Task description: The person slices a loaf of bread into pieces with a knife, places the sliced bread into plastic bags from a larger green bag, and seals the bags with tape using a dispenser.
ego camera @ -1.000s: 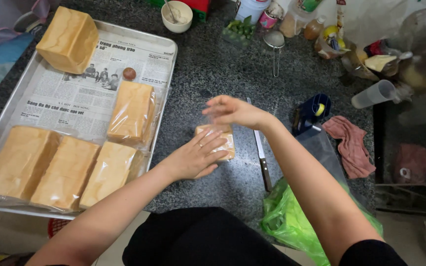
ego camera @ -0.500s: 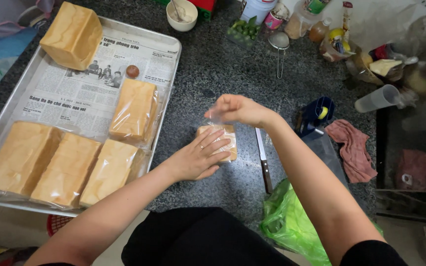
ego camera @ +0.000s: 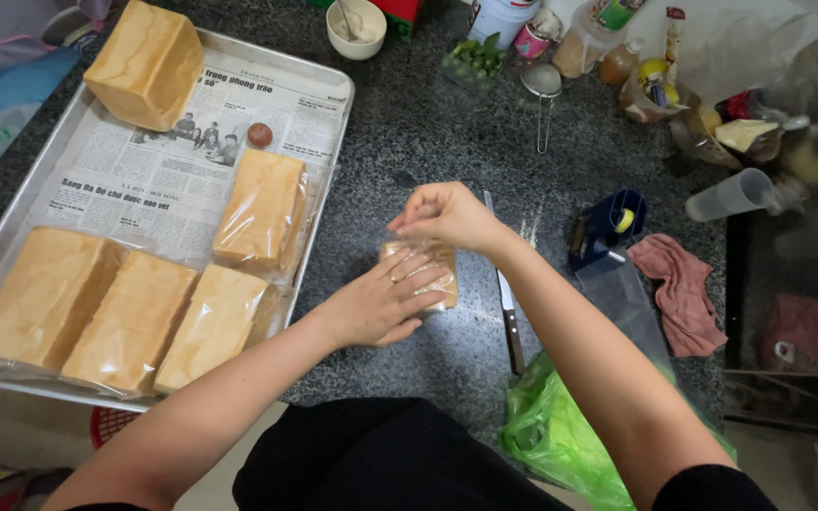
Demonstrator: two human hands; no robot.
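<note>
A small bagged loaf (ego camera: 437, 261) lies on the dark granite counter (ego camera: 428, 142) in a clear plastic bag. My left hand (ego camera: 381, 305) lies flat on top of it, pressing it down. My right hand (ego camera: 445, 216) is just above the loaf's far end, its fingers pinched on the clear bag's open end. Most of the loaf is hidden under my left hand.
A metal tray (ego camera: 326, 189) lined with newspaper holds several bagged loaves (ego camera: 262, 208) and one bare loaf (ego camera: 146, 62). A knife (ego camera: 506, 303) lies right of my hands, beside a blue tape dispenser (ego camera: 606, 225), a pink cloth (ego camera: 685, 284) and a green bag (ego camera: 560, 435). Jars and a bowl (ego camera: 356, 25) stand at the back.
My right hand has drawn a little closer to the loaf's far end, still gathering the bag there. My left hand stays pressed on the loaf.
</note>
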